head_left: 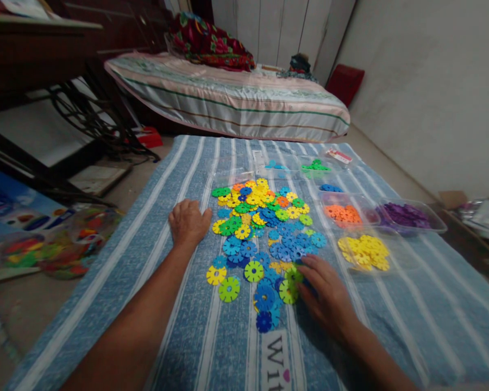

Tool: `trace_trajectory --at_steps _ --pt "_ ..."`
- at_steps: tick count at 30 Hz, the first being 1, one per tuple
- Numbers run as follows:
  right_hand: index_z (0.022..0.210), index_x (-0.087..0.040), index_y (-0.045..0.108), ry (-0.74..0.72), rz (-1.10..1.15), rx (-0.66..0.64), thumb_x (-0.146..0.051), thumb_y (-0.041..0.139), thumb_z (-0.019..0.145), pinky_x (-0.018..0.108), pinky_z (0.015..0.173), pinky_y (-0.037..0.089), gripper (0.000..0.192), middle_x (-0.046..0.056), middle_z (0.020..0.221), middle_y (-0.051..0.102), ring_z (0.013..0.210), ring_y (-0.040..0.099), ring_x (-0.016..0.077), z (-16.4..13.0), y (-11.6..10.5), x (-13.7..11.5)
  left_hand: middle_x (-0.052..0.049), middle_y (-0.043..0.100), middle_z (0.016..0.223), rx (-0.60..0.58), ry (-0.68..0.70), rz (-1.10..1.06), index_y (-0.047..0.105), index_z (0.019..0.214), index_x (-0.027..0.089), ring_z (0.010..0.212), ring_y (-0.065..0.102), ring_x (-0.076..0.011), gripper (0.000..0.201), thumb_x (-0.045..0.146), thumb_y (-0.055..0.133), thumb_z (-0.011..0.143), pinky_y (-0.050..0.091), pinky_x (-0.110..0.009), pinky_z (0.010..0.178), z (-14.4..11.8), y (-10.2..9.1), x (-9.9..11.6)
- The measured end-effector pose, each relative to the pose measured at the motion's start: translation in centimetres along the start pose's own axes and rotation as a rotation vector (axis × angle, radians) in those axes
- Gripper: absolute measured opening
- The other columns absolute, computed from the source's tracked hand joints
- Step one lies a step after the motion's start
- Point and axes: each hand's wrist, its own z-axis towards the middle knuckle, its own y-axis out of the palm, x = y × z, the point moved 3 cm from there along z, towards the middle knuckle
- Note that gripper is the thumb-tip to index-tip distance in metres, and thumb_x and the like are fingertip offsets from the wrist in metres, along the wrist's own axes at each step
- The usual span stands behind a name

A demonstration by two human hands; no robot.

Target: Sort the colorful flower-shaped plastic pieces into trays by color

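A loose pile of notched plastic snowflake discs [264, 217] in blue, yellow, green and orange lies on the striped cloth. My right hand [324, 290] is at the pile's near right edge, its fingers and thumb closed around a lime-green disc [294, 274], which looks tilted; another lime-green disc [287, 292] lies close beside it. Left of the pile, my left hand [188, 224] rests palm down on the cloth, thumb apart, holding nothing visible. Nearer to me lie a yellow disc [215, 275], a lime-green disc [229, 289] and a dark blue disc [264, 321].
Clear trays on the right hold yellow discs [364, 252], orange discs [342, 215] and purple discs [405, 215]. Further back are green pieces [315, 165] and light blue pieces [277, 166]. A bed [228, 103] stands beyond the cloth-covered surface [146, 304].
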Motion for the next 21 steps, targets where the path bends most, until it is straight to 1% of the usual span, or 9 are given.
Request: trace_trajectory --at_steps 2,4,7,9,13,16,19,21 --pt "0.116 -0.02 0.066 0.045 -0.059 0.028 -0.025 0.057 0.094 0.056 0.102 0.053 0.025 0.016 0.124 0.068 0.122 0.061 0.0328 -0.6 -0.1 0.7 -0.02 0.06 0.131 0.006 -0.001 -0.003 0.064 0.119 0.013 0.127 0.05 -0.0368 0.046 0.042 0.041 0.09 0.04 -0.05 0.103 0.0 0.1 0.0" --pt "0.117 -0.019 0.066 0.084 -0.107 0.027 -0.028 0.058 0.094 0.059 0.101 0.052 0.026 0.018 0.126 0.066 0.122 0.06 0.0349 -1.1 0.0 1.1 -0.021 0.06 0.132 0.005 0.0 -0.003 0.064 0.119 0.012 0.127 0.05 -0.0372 0.047 0.042 0.041 0.09 0.04 -0.051 0.104 0.1 0.1 -0.1" --pt "0.115 -0.018 0.067 0.108 -0.131 0.005 -0.031 0.057 0.095 0.059 0.099 0.053 0.026 0.02 0.128 0.064 0.122 0.059 0.0357 -1.5 0.5 1.0 -0.02 0.061 0.131 -0.008 -0.001 0.006 0.064 0.119 0.013 0.128 0.05 -0.037 0.046 0.042 0.042 0.09 0.041 -0.05 0.104 0.1 0.2 -0.1" --pt "0.112 -0.019 0.068 0.11 -0.111 -0.007 -0.03 0.055 0.095 0.058 0.098 0.053 0.024 0.018 0.128 0.064 0.121 0.059 0.0347 -1.3 0.9 0.6 -0.02 0.06 0.132 -0.009 -0.003 0.013 0.064 0.119 0.013 0.128 0.05 -0.037 0.046 0.042 0.042 0.09 0.041 -0.05 0.104 0.1 0.1 -0.1" --pt "0.109 -0.02 0.068 0.088 -0.061 0.017 -0.025 0.054 0.095 0.053 0.098 0.054 0.021 0.016 0.122 0.066 0.117 0.061 0.0316 0.2 1.4 0.2 -0.02 0.061 0.132 -0.007 0.001 0.021 0.063 0.119 0.012 0.127 0.05 -0.0371 0.047 0.041 0.041 0.09 0.041 -0.049 0.103 0.0 -0.1 -0.1" --pt "0.108 -0.017 0.068 0.068 -0.123 0.058 -0.025 0.053 0.096 0.055 0.098 0.052 0.02 0.018 0.119 0.067 0.117 0.059 0.0329 1.7 1.7 0.5 -0.02 0.061 0.131 -0.023 0.008 0.028 0.063 0.119 0.012 0.127 0.051 -0.037 0.047 0.042 0.04 0.091 0.042 -0.049 0.103 0.0 -0.3 0.0" --pt "0.109 -0.016 0.068 0.093 -0.213 0.003 -0.027 0.055 0.095 0.056 0.098 0.05 0.022 0.019 0.119 0.066 0.12 0.056 0.0358 3.1 2.5 1.1 -0.021 0.06 0.132 -0.023 0.01 0.023 0.063 0.119 0.012 0.128 0.051 -0.0371 0.046 0.041 0.04 0.091 0.042 -0.049 0.103 0.1 -0.4 0.0" --pt "0.11 -0.018 0.067 0.114 -0.237 -0.047 -0.028 0.058 0.093 0.055 0.098 0.049 0.022 0.018 0.119 0.066 0.121 0.055 0.0358 3.7 3.0 1.3 -0.021 0.061 0.131 -0.013 0.012 0.013 0.064 0.118 0.013 0.128 0.051 -0.0375 0.046 0.041 0.04 0.091 0.042 -0.05 0.103 0.1 -0.4 -0.1"
